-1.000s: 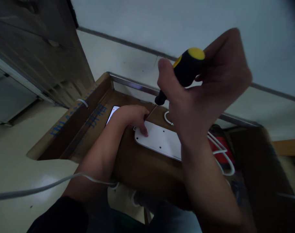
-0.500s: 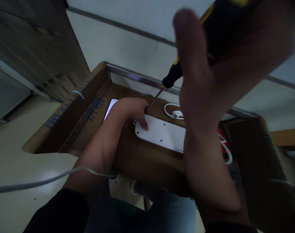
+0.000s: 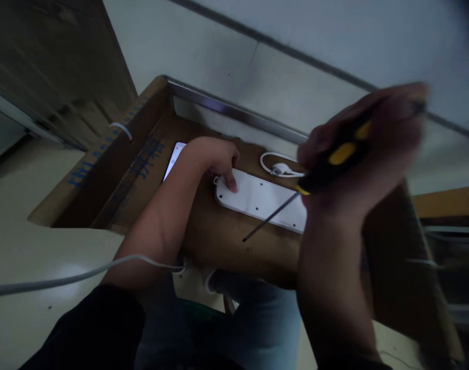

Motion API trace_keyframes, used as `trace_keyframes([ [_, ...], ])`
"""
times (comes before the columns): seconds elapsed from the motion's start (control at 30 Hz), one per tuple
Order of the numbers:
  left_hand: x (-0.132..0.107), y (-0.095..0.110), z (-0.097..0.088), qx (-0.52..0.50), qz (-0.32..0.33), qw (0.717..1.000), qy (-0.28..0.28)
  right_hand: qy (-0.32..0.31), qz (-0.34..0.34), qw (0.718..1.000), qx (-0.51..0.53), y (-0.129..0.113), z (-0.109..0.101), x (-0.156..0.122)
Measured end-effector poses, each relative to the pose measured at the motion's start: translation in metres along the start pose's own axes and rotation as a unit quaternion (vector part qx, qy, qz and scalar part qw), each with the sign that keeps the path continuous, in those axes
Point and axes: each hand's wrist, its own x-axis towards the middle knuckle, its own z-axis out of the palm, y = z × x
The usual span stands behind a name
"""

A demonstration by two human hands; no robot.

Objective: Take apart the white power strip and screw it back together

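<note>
A white power strip [image 3: 267,198] lies with its screw-holed underside up on brown cardboard. My left hand [image 3: 222,160] is closed around its left end, the thumb pressing on top. My right hand [image 3: 384,154], somewhat blurred, is wrapped around the black and yellow handle of a screwdriver [image 3: 330,162]. The screwdriver's shaft slants down to the left, its tip appearing over the cardboard in front of the strip. A small speck, perhaps a screw [image 3: 249,250], shows near that tip. My right hand and forearm hide the strip's right end.
Behind the strip lies a white cord with a plug [image 3: 281,169]. A phone [image 3: 174,160] with a lit screen is partly covered by my left arm. The cardboard box [image 3: 203,236] has raised side walls. A grey cable [image 3: 65,280] crosses in front of my left forearm.
My right hand has come down and away with the screwdriver, whose tip has left the strip's left end and now points over the cardboard in front. The left hand keeps its hold.
</note>
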Motion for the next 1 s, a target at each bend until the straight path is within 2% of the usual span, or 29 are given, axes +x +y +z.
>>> trace_keyframes([
  [0.1, 0.003, 0.000, 0.001, -0.001, -0.009, 1.000, 0.003, -0.047, -0.022, 0.996, 0.067, 0.014, 0.004, -0.013],
  [0.17, 0.005, 0.000, 0.001, -0.004, -0.016, 1.000, 0.003, -0.051, -0.026, 0.994, 0.089, 0.014, 0.003, -0.015],
  [0.33, 0.007, 0.002, 0.003, -0.022, -0.017, 1.000, 0.002, -0.067, 0.004, 0.995, 0.073, 0.011, -0.006, -0.013],
  [0.5, 0.005, 0.005, 0.002, -0.008, -0.020, 1.000, 0.000, -0.108, -0.012, 0.993, 0.054, 0.019, -0.007, -0.018],
  [0.67, 0.004, 0.006, 0.001, -0.005, -0.018, 1.000, -0.008, -0.105, -0.017, 0.994, 0.033, 0.019, -0.006, -0.019],
  [0.8, 0.004, 0.006, 0.001, 0.007, -0.014, 1.000, -0.001, -0.063, 0.002, 0.996, 0.057, 0.016, -0.008, -0.013],
  [1.0, 0.004, 0.004, 0.000, 0.008, -0.011, 1.000, -0.010, 0.058, 0.041, 0.992, 0.100, 0.020, -0.016, 0.003],
])
